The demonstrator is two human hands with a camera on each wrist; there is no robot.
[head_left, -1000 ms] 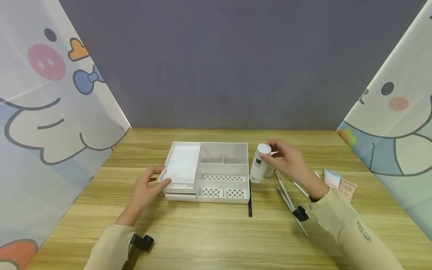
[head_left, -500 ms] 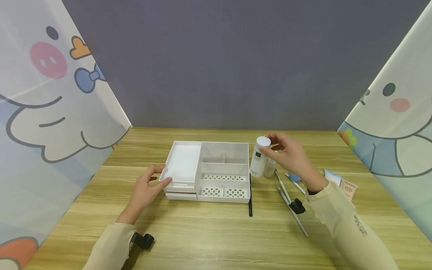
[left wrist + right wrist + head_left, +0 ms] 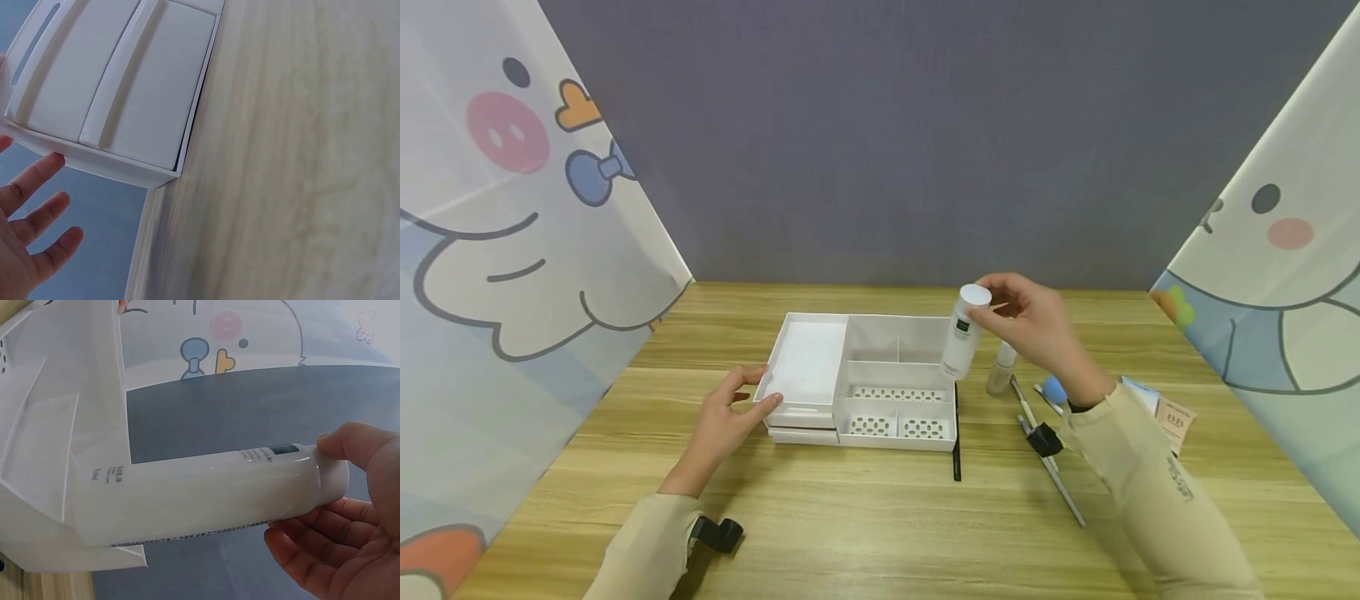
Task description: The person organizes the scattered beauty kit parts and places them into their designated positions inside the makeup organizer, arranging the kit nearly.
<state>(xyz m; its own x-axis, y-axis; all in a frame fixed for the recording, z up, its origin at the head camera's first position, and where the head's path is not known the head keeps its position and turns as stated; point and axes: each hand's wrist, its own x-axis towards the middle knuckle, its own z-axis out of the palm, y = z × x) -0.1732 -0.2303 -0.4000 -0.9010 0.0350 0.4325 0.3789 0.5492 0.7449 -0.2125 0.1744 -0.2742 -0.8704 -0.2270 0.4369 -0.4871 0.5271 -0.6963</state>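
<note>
My left hand touches the box; my right hand, pinching the bottle only near its cap, could lose it.

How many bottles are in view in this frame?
2: a white bottle held in the right hand, and a smaller, white-capped bottle on the table, just right of the organizer. The right arm could hide another.
</note>
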